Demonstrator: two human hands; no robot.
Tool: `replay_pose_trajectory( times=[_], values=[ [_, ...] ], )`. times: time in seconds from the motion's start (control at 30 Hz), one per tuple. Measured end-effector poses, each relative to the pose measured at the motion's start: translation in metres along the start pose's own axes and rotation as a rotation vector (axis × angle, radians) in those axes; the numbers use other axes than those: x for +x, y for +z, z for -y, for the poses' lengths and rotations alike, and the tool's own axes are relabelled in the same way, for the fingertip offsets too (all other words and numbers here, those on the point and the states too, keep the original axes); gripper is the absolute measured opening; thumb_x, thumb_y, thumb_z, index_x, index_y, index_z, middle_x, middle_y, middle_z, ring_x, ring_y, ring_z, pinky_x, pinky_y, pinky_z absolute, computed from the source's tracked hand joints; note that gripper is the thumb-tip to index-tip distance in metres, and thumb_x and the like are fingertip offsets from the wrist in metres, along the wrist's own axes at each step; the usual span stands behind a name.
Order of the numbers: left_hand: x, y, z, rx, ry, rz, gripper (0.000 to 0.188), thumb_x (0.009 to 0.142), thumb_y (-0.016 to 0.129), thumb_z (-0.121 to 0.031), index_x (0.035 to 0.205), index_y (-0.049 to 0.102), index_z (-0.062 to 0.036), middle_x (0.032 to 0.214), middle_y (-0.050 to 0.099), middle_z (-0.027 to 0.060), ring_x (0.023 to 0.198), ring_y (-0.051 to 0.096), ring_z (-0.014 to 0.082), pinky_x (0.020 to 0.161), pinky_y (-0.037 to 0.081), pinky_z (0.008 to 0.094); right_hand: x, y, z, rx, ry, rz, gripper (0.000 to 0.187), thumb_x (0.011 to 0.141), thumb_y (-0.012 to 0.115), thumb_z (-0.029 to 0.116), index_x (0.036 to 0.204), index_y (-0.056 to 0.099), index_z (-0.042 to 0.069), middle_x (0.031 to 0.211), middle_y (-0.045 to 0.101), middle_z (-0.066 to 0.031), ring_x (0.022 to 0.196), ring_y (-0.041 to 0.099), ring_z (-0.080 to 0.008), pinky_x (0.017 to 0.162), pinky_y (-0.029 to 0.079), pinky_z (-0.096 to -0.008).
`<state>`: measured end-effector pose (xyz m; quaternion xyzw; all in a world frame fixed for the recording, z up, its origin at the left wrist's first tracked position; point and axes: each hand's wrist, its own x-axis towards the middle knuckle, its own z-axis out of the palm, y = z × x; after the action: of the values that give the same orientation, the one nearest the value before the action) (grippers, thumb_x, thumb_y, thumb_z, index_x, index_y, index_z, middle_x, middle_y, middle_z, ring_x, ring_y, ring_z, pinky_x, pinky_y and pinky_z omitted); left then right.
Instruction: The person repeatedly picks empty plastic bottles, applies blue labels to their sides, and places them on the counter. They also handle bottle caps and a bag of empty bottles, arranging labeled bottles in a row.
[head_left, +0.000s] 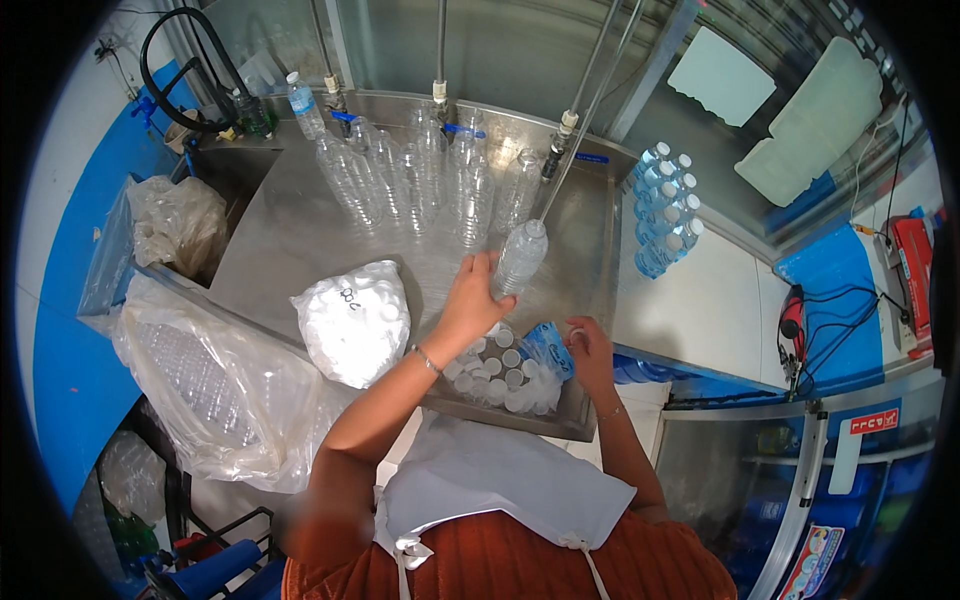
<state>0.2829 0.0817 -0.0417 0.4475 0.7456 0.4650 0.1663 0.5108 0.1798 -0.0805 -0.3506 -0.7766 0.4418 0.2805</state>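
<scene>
My left hand (474,303) is wrapped round the lower part of a clear plastic bottle (522,252), which stands uncapped on the steel counter (270,245). To its right, my right hand (590,352) is closed, with what looks like a small white bottle cap at its fingertips. Beside that hand lies a blue printed plastic packet (547,350). Loose white caps (495,367) and crumpled clear film are heaped near the counter's front edge, between my forearms. Beyond my left hand stand several clear bottles (474,205) in a cluster.
A bulging bag of white caps (355,322) sits left of my arm. Large clear bags of bottles (215,380) hang at the front left, by a sink (238,185). Filled bottles (662,215) stand in rows on the right ledge. Thin metal pipes (441,50) come down behind.
</scene>
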Motion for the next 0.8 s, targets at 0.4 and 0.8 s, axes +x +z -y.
replay_pose_trajectory(
  times=[0.4, 0.8],
  values=[
    [0.039, 0.056, 0.015, -0.250, 0.085, -0.146, 0.081, 0.070, 0.082, -0.011, 0.137, 0.038, -0.0013, 0.120, 0.058, 0.0250, 0.112, 0.059, 0.0418, 0.093, 0.048, 0.0432, -0.019, 0.049, 0.041, -0.082, -0.209, 0.501, 0.032, 0.085, 0.051, -0.006, 0.112, 0.063, 0.007, 0.093, 0.062, -0.0126, 0.082, 0.062, -0.0270, 0.075, 0.049, -0.0367],
    [0.039, 0.052, 0.019, -0.161, 0.136, -0.140, 0.078, 0.072, 0.082, -0.014, 0.135, 0.037, -0.0017, 0.119, 0.058, 0.0287, 0.108, 0.059, 0.0462, 0.090, 0.049, 0.0461, -0.026, 0.055, 0.041, -0.023, -0.153, 0.474, 0.029, 0.086, 0.051, -0.005, 0.110, 0.064, 0.005, 0.093, 0.062, -0.0133, 0.081, 0.063, -0.0260, 0.074, 0.050, -0.0357]
  ],
)
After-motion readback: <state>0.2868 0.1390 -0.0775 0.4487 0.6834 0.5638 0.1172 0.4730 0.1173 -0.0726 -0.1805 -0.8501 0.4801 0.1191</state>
